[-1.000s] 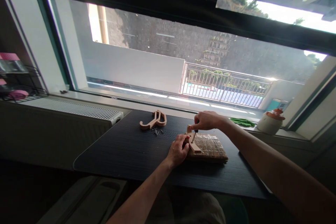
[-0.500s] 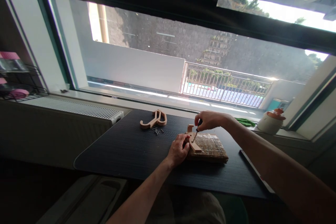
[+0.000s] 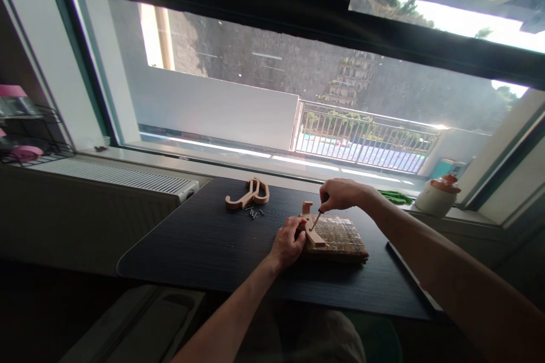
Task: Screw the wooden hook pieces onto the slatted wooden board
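Note:
My right hand [image 3: 340, 194] is closed round the dark handle of a screwdriver [image 3: 316, 220]. Its thin shaft slants down to a hole in a pale wooden hook [image 3: 315, 238], which lies on a rough, woven-looking board [image 3: 343, 238]. My left hand [image 3: 289, 243] presses against the hook's left side, fingers bent over its edge and holding it against the board; the fingertips are partly hidden. Further left on the table, more pale wooden hooks [image 3: 247, 199] lie together, with several loose screws [image 3: 253, 213] just in front of them.
All of this rests on a dark table [image 3: 191, 249] below a wide window. A white radiator [image 3: 128, 177] stands to the left. On the sill at right are a white pot [image 3: 436, 198] and something green [image 3: 395, 197]. A dark flat object [image 3: 411, 275] lies near the table's right edge.
My right hand has turned slightly on the screwdriver's handle, whose tip stays at the same hole. The whole view has shifted a little; my left hand keeps its place on the hook.

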### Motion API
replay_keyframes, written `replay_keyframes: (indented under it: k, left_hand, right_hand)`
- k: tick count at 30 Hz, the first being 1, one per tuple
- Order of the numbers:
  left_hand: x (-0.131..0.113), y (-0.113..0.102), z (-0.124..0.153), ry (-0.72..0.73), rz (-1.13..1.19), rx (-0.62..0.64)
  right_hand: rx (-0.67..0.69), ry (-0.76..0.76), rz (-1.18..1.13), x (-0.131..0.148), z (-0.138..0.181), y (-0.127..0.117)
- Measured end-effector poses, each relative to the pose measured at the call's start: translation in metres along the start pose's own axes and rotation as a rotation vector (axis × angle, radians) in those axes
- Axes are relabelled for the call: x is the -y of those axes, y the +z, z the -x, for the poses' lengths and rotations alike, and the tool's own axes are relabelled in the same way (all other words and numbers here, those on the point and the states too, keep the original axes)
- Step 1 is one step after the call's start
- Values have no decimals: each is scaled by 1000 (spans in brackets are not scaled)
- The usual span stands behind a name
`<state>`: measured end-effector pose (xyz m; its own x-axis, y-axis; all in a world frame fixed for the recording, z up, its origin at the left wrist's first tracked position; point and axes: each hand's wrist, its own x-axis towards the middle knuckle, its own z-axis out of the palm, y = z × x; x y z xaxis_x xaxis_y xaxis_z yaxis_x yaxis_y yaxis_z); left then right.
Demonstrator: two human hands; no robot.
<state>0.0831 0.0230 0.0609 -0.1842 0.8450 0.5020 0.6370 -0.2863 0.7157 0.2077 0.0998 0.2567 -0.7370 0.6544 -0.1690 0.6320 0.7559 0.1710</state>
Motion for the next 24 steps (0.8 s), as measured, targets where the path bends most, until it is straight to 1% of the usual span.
replay_keyframes:
  k: [6,9,14,17,21,24]
  left_hand:
    - [-7,-3,-8,2,62,-60]
    - [-15,-1,-15,32,74,-16]
    - [-22,4,-23,-10,135,43]
    - [-23,3,-26,-22,178,74]
    - [-20,2,-27,-12,179,78]
    - [-17,3,-27,-14,185,80]
  right_hand:
    - [-48,-10,41,3,-3,5]
    - [-49,-9,46,7,-2,5]
    - [-13,-31,-13,12,1,2]
    - [10,-24,18,15,0,1]
    - [-53,17,101,21,0,-1]
    - [-72,3,85,21,3,-2]
